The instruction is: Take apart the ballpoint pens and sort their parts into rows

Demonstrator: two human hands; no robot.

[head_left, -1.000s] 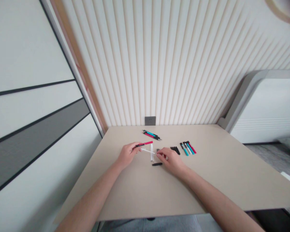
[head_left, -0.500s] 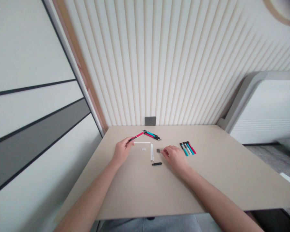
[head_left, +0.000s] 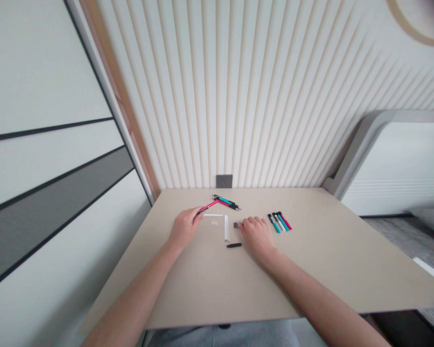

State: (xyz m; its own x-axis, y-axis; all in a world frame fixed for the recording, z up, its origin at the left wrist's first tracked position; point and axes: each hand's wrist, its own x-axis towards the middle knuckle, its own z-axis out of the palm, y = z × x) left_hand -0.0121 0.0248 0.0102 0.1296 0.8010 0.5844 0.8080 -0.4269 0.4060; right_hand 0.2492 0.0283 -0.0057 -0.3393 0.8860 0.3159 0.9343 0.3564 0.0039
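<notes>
My left hand (head_left: 183,229) is closed around the lower end of a red pen barrel (head_left: 211,204), which points up and right. Beside it, a thin white tube (head_left: 214,215) lies flat, with small clear-white pieces (head_left: 214,222) below. My right hand (head_left: 257,235) has its fingertips drawn together at the edge of a small cluster of dark grey parts (head_left: 236,225); whatever it may pinch is too small to make out. Between the hands lie slim white tubes (head_left: 226,229) side by side. A short black pen piece (head_left: 234,246) rests just nearer to me.
Red, blue and black pens (head_left: 227,202) lie in a pile toward the wall. Right of my right hand, several short coloured pen parts with black ends (head_left: 280,221) form a row. The beige table (head_left: 210,289) meets a ribbed wall with a dark socket (head_left: 224,181).
My right hand's fingers have curled in a little more beside the grey parts. The left hand and its red barrel have shifted slightly right and down. The camera view has moved slightly.
</notes>
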